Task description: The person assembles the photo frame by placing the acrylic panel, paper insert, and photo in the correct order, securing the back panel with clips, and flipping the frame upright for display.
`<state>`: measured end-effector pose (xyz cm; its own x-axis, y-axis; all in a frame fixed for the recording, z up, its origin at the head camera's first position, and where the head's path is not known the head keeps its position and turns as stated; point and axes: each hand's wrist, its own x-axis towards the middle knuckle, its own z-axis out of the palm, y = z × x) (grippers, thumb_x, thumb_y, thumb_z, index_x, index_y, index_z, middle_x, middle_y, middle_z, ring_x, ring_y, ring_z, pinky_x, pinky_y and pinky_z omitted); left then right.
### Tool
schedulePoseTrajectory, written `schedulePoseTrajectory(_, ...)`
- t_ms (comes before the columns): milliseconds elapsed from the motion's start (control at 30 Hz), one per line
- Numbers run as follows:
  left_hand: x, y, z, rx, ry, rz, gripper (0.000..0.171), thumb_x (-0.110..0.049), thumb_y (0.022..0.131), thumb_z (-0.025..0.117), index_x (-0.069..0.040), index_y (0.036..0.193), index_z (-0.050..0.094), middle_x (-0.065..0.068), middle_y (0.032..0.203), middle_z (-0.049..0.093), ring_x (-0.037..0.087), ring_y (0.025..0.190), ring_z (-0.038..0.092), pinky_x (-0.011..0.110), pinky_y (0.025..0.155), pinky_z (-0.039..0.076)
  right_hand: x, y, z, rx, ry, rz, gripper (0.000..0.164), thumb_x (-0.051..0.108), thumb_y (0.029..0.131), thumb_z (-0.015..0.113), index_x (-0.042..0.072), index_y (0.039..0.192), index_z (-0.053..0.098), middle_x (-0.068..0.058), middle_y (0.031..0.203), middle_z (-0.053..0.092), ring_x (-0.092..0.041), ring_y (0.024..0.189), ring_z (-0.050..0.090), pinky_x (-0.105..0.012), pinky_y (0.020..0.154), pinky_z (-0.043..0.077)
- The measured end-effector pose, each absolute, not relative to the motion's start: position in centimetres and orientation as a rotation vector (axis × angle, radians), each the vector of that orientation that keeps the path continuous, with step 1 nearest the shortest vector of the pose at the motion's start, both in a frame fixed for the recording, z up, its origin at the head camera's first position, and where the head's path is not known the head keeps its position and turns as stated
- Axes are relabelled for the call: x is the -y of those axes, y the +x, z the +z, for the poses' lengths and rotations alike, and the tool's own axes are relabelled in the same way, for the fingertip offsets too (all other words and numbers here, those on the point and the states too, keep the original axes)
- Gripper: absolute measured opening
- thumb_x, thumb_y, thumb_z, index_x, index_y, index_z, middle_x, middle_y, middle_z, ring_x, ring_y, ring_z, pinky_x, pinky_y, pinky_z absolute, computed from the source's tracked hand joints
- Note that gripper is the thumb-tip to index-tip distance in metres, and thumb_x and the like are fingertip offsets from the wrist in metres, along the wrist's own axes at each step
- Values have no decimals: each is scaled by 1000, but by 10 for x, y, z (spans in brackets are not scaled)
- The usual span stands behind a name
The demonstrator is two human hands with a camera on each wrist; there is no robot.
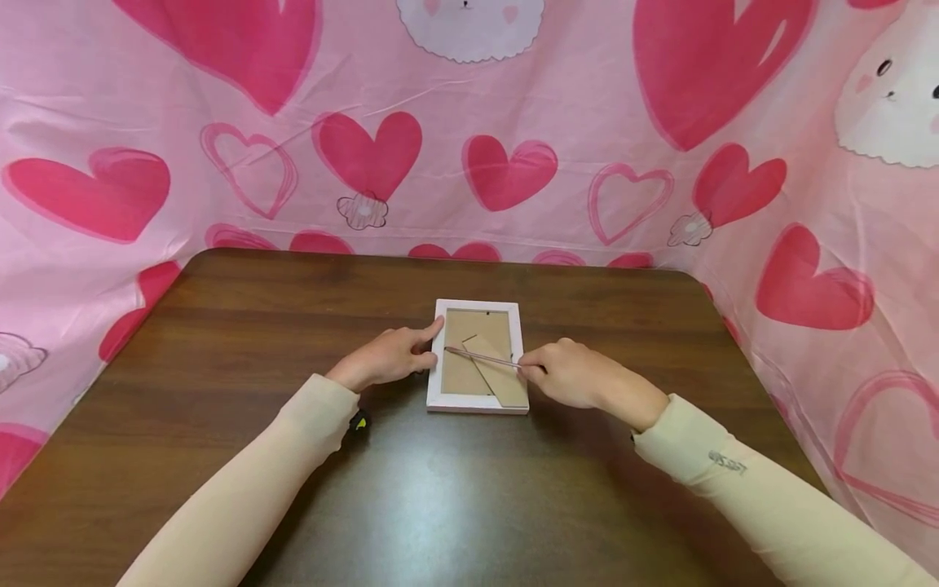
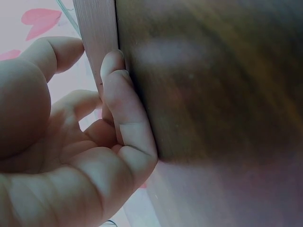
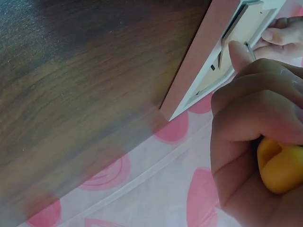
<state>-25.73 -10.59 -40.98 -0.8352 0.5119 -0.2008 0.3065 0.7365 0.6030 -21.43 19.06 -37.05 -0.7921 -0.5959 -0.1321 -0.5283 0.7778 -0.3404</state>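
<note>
A white picture frame (image 1: pixel 478 401) lies face down on the table, showing its tan backing board (image 1: pixel 458 322). A tan stand leg (image 1: pixel 506 385) slants across the board's lower right. My left hand (image 1: pixel 389 356) grips the frame's left edge; in the left wrist view its bent fingers (image 2: pixel 128 101) lie against the frame's side. My right hand (image 1: pixel 575 373), at the frame's right edge, holds a screwdriver with a yellow handle (image 3: pixel 280 165), mostly hidden in the palm. Its thin shaft (image 1: pixel 484 357) crosses over the stand leg, and the tip is by the board's left edge.
The brown wooden table (image 1: pixel 293 318) extends around the frame on all sides. Behind it and at both sides hangs a pink cloth (image 1: pixel 440 98) with hearts. A dark strapped device (image 1: pixel 359 421) sits at my left wrist.
</note>
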Motion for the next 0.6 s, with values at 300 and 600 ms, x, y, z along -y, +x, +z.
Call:
schedulePoseTrajectory(300, 105, -259, -408, -2590, 644, 800, 67, -31, 94, 58, -25, 150, 21, 19, 125, 56, 24, 91, 50, 40, 83, 41, -190, -213, -369, -2717, -800, -433, 23, 21, 98, 50, 22, 79, 63, 6, 58, 40, -12, 56, 42, -31, 50, 37)
schedulePoseTrajectory(600, 104, -257, -410, -2592, 637, 804, 68, -30, 93, 59, -25, 150, 22, 15, 110, 62, 22, 87, 52, 39, 83, 41, -184, -213, -364, -2710, -786, -371, 26, 22, 99, 48, 19, 79, 65, 5, 59, 42, -14, 61, 47, -31, 54, 40)
